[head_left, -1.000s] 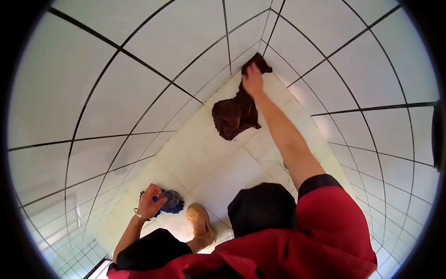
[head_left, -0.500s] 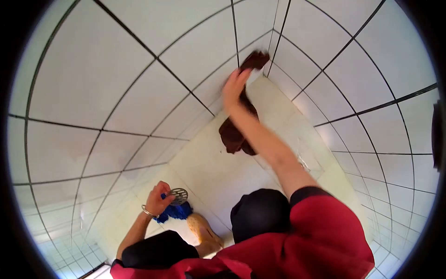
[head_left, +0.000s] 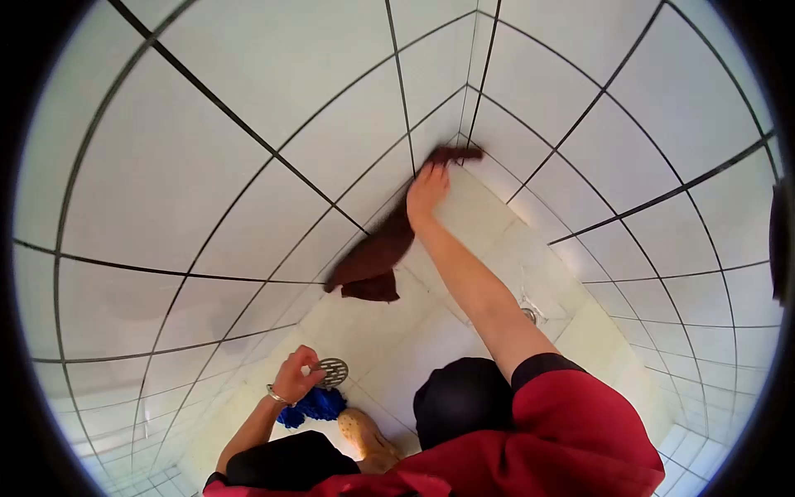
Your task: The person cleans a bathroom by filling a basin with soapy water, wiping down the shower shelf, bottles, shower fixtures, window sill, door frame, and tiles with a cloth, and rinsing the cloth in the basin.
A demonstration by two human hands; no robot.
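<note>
My right hand (head_left: 427, 195) grips a dark brown cloth (head_left: 377, 253) at the foot of the tiled wall, close to the corner. One end of the cloth reaches past my fingers into the corner; the rest trails along the wall base towards me and is blurred. My left hand (head_left: 296, 377) is by my left knee, pinching a round slotted metal drain cover (head_left: 332, 373) by its edge. Just under that hand lies a shaggy blue thing (head_left: 319, 406), partly covered, whose kind I cannot make out.
White tiled walls (head_left: 331, 91) with dark joints meet in the corner ahead. A round drain opening (head_left: 530, 315) sits in the pale floor (head_left: 414, 323) right of my forearm. My foot (head_left: 360, 435) is beside the blue thing. Something dark (head_left: 779, 240) is at the right edge.
My right hand has come lower in view, along the wall base. The cloth's trailing part has swung left against the wall. My left hand still holds the drain cover, slightly lower in view.
</note>
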